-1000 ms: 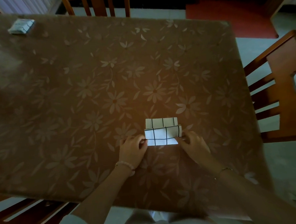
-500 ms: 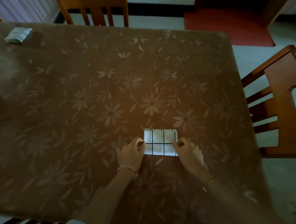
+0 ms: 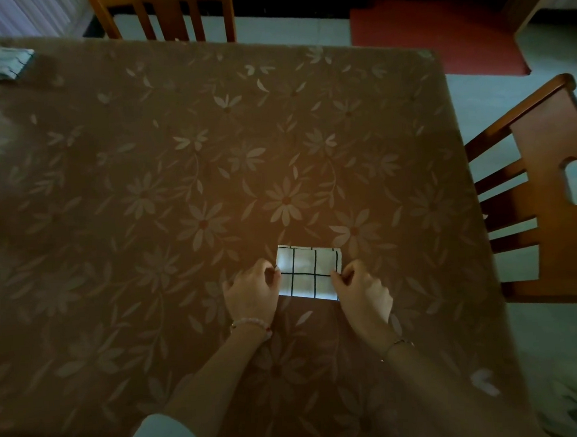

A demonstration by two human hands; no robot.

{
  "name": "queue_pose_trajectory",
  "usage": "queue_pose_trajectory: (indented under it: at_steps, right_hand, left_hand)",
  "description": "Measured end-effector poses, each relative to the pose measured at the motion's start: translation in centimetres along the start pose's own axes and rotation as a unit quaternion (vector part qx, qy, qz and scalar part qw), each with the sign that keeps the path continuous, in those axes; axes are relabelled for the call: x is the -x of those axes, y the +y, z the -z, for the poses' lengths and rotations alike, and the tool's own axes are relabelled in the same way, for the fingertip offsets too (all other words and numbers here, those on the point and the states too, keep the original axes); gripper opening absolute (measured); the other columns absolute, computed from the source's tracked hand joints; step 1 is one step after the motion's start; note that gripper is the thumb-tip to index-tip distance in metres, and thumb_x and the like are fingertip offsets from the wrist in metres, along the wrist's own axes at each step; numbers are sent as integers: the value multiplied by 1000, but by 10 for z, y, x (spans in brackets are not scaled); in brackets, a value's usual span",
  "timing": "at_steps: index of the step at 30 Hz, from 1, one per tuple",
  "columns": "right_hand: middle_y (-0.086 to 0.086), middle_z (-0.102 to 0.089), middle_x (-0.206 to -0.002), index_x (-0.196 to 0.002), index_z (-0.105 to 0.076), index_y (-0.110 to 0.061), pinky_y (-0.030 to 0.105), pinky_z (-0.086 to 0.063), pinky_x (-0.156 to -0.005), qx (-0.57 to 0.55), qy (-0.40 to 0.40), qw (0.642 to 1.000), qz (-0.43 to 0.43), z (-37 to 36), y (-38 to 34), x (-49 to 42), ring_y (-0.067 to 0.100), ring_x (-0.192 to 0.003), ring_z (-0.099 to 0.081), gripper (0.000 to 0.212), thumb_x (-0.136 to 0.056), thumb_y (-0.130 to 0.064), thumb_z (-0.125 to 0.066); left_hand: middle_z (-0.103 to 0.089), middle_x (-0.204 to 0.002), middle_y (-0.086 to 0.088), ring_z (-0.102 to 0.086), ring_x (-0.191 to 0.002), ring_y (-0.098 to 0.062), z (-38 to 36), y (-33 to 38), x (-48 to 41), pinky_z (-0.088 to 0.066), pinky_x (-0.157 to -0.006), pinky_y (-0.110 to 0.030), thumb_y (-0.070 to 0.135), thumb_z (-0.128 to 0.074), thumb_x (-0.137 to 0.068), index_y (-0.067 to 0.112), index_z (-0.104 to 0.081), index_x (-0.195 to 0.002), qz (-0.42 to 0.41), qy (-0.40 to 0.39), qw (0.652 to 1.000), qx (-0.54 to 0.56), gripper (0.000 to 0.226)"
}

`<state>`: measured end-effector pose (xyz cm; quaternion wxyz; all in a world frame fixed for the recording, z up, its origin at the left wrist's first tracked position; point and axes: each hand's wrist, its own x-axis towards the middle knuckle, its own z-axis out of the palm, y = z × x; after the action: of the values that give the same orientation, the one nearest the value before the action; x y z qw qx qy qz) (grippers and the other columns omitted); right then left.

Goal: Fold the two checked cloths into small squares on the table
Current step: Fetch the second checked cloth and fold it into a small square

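floral table (image 3: 173,158): left hand (image 3: 251,296) and right hand (image 3: 362,291) apparently pinch the checked cloth (image 3: 306,271).

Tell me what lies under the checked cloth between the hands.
The checked cloth lies flat on the brown flowered table cover, which shows all round it. The left hand and right hand pinch its side edges. Its folded inner layers and the cover beneath it are hidden.

Open table (image 3: 173,158) stretched beyond the checked cloth (image 3: 309,273). A folded cloth (image 3: 5,64) occupied its far left corner; a chair (image 3: 545,193) flanked the right edge.
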<state>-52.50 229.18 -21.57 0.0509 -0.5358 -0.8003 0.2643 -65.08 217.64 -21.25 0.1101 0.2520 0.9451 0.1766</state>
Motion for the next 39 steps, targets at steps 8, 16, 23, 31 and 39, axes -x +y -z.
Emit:
queue_pose_trajectory:
  at_steps: [8, 16, 23, 31, 39]
  right_hand:
    - [-4, -53, -82, -85, -49, -19, 30, -39, -57, 11, 51, 997, 59, 1, -2, 1, 21, -69, -54, 19, -86, -35, -59]
    - [12, -48, -138, -133, -44, -3, 44, -36, -107, 137, 31, 934, 328, -33, 2, 1, 26, -132, -41, 47, -91, -21, -36]
    - [12, -17, -154, -146, -19, -6, 48, -16, -112, 229, -48, 922, 307, -43, 10, -3, 25, -143, -15, 54, -98, -31, -13]
    - [9, -36, -148, -141, -37, -7, 49, -27, -109, 209, -83, 934, 279, -34, 0, -3, 23, -138, -30, 56, -94, -37, -24]
    - [-9, -36, -147, -143, -33, -27, 32, -29, -111, -141, -39, 976, 164, 14, -8, -9, 8, -136, -29, 48, -96, -35, -39]
  left_hand:
    - [-59, -121, -7, -56, -111, -26, -18, -6, -2, -47, -92, -40, 19, -40, -85, 10, -60, -115, -362, 49, 926, -92, 37]
    - [-39, -144, -8, -34, -134, -23, -29, -9, -7, -36, -105, -45, 29, -35, -90, 6, -38, -138, -341, -80, 931, -104, 53]
    - [-25, -151, -4, -17, -141, -20, -32, -12, -11, -19, -111, -46, 32, -32, -94, 12, -25, -144, -339, -75, 931, -111, 54]
    - [-24, -152, -3, -20, -140, -20, -24, -8, -16, -27, -110, -50, 37, -31, -93, 16, -23, -144, -322, -140, 928, -126, 56]
    - [-33, -141, 14, -28, -130, -2, 28, 14, -23, -21, -105, -20, 30, -38, -97, 21, -25, -144, -74, -133, 944, 294, 49]
